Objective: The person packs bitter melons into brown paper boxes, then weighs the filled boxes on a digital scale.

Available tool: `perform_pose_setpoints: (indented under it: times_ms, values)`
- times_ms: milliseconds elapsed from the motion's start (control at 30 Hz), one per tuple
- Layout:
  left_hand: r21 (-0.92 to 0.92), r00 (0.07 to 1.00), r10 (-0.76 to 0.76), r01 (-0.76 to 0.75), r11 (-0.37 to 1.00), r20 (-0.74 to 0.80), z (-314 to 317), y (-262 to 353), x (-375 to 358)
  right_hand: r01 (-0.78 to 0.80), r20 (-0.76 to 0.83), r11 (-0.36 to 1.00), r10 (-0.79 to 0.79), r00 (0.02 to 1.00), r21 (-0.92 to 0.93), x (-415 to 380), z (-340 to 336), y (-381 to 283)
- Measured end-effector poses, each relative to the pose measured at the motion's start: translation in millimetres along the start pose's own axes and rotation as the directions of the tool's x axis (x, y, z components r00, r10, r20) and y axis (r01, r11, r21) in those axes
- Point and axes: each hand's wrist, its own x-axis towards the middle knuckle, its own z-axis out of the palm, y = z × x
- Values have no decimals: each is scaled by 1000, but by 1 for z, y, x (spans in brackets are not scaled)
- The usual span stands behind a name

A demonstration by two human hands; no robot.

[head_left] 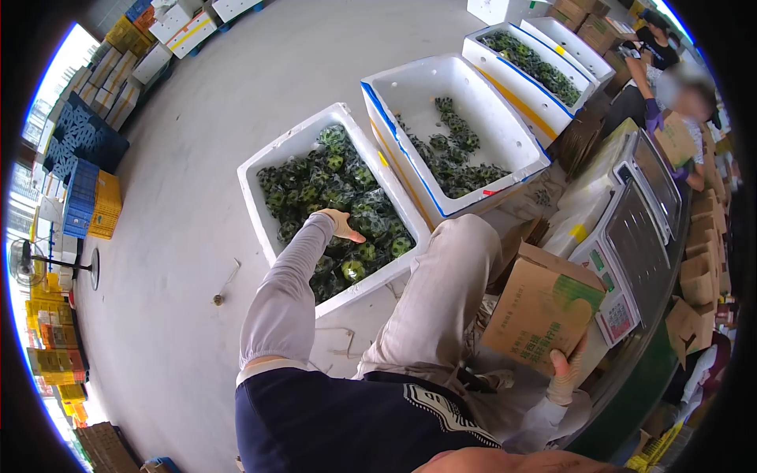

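Observation:
My left hand (344,226) reaches into a white foam box (251,177) full of green fruits in clear plastic wrap (335,181). Its thumb is stretched out and its fingers are apart over the fruits; nothing is held in it. With my right hand (566,369) I grip the lower right side of a brown cardboard box (524,315) with green print, its thumb on the printed face. The carton is tilted near my knee, beside a scale (607,276) with a metal top.
Another foam box (489,102) with fewer wrapped fruits stands beyond, with a fuller one (505,67) behind it. A co-worker in purple gloves (653,114) holds a carton at the right. Colored crates (93,197) and a fan (27,260) stand at the left.

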Motion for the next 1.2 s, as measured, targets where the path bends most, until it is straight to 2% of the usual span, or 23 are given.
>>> perform_pose_setpoints:
  times_ms: [33, 100, 233, 300, 333, 400, 433, 467, 533, 567, 600, 633, 667, 700, 733, 767, 800, 833, 900, 933, 1000, 1067, 1200]
  values:
    - [-34, 991, 9, -4, 999, 136, -8, 1, 0, -3, -14, 1000, 3, 1000, 3, -6, -2, 8]
    - [-97, 979, 11, 9, 995, 205, -10, 3, 3, -78, -53, 996, 80, 995, 35, -13, -4, 18]
    - [-98, 986, -102, 116, 988, 132, 4, 14, 12, -100, -53, 988, 107, 993, 120, -32, 3, 26]
    - [-123, 982, -120, 139, 983, 146, -1, 13, 1, -160, -102, 972, 179, 978, 170, -41, 1, 34]
    - [-120, 970, -112, 140, 983, 215, -7, 17, -7, -154, -112, 971, 176, 978, 181, -43, -1, 38]
    - [-136, 984, 10, 15, 991, 176, 7, 10, -2, -145, -79, 959, 168, 983, 243, -49, -6, 45]
    - [-153, 994, 21, -4, 988, 109, 13, 13, -6, -141, -95, 957, 170, 981, 255, -52, -10, 50]
    - [-135, 993, 20, -4, 991, 113, 7, 14, -3, -144, -82, 947, 174, 981, 287, -55, -14, 55]
    - [-191, 941, 99, -38, 981, 322, -7, 21, -17, -157, -65, 933, 188, 980, 324, -62, -11, 59]
    - [-299, 943, 5, 100, 949, 333, -7, 29, -37, -187, -30, 900, 216, 976, 393, -62, -7, 60]
    - [-300, 955, -56, 147, 943, 291, -10, 46, -71, -199, -17, 869, 231, 973, 453, -63, -6, 57]
    - [-92, 956, 5, 23, 996, 294, -11, 62, -80, -215, -7, 866, 244, 970, 452, -65, -3, 57]
    - [-370, 856, 250, -75, 926, 453, 35, 0, 32, -194, -41, 871, 238, 970, 451, -65, 1, 56]
    - [-629, 674, 472, -15, 778, 568, 70, -47, 122, -217, -21, 906, 241, 970, 362, -63, 0, 46]
    - [-402, 843, 378, -216, 890, 383, 57, -23, 81, -253, 8, 918, 263, 965, 306, -59, -1, 48]
    - [-340, 905, 361, -275, 899, 225, 31, 22, 51, -213, 10, 935, 219, 976, 283, -58, 1, 38]
    - [-315, 923, 380, -344, 884, 59, 18, 65, 24, -230, 2, 941, 237, 972, 249, -60, 1, 40]
    - [-301, 893, 439, -448, 842, -101, -1, 116, -2, -205, 74, 957, 194, 978, 206, -58, -3, 35]
    - [-225, 749, 547, -646, 730, -374, -12, 214, -70, -149, 62, 943, 137, 989, 298, -60, -2, 50]
    - [-177, 658, 602, -728, 663, -452, -13, 252, -100, -104, 0, 951, 109, 994, 292, -61, -5, 58]
    - [-115, 503, 688, -842, 528, -524, -10, 305, -148, -34, -92, 945, 67, 994, 324, -63, -2, 72]
    - [-77, 395, 741, -902, 424, -544, -2, 334, -184, -87, -74, 893, 134, 988, 442, -66, -8, 86]
    - [-73, 267, 828, -961, 267, -494, 9, 371, -234, -82, -126, 856, 169, 978, 510, -81, -19, 88]
